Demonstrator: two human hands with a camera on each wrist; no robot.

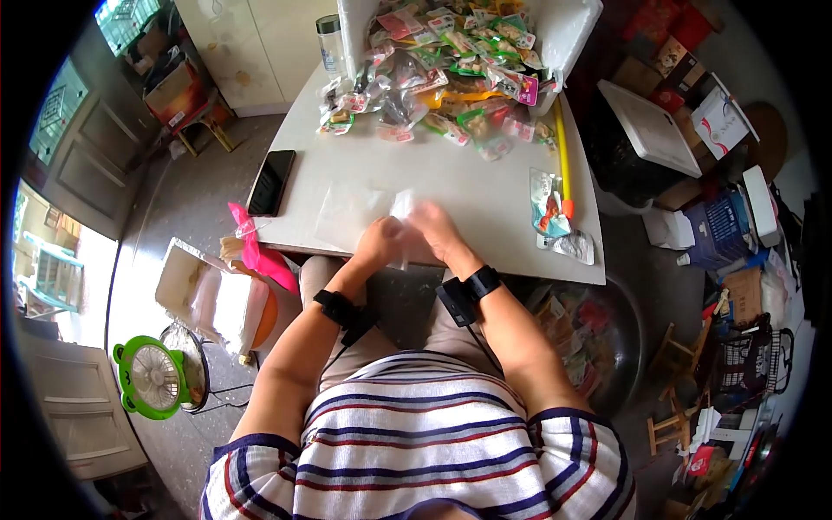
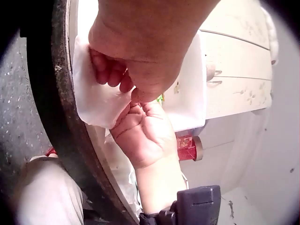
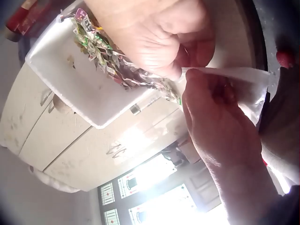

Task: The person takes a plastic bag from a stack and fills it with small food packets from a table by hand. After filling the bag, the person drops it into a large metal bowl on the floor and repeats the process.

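At the table's near edge, both hands work close together on a thin clear plastic bag (image 1: 342,217). My left hand (image 1: 378,243) pinches the bag with curled fingers. Facing it, my right hand (image 1: 440,236) is blurred in the head view, while the right wrist view has its thumb and fingers pinching the bag's edge. Film from the bag (image 2: 96,105) hangs below the left hand (image 2: 140,56) in the left wrist view. The fingertips of the two hands meet at the bag's edge in the right wrist view, where the film (image 3: 251,84) stretches toward the lap.
Small snack packets (image 1: 468,52) spill from a white foam box (image 1: 572,39) at the table's far side. A phone (image 1: 271,182) lies left; a yellow stick (image 1: 562,152) and a blue packet (image 1: 548,208) lie right. Below right, a metal basin (image 1: 628,347) holds packets.
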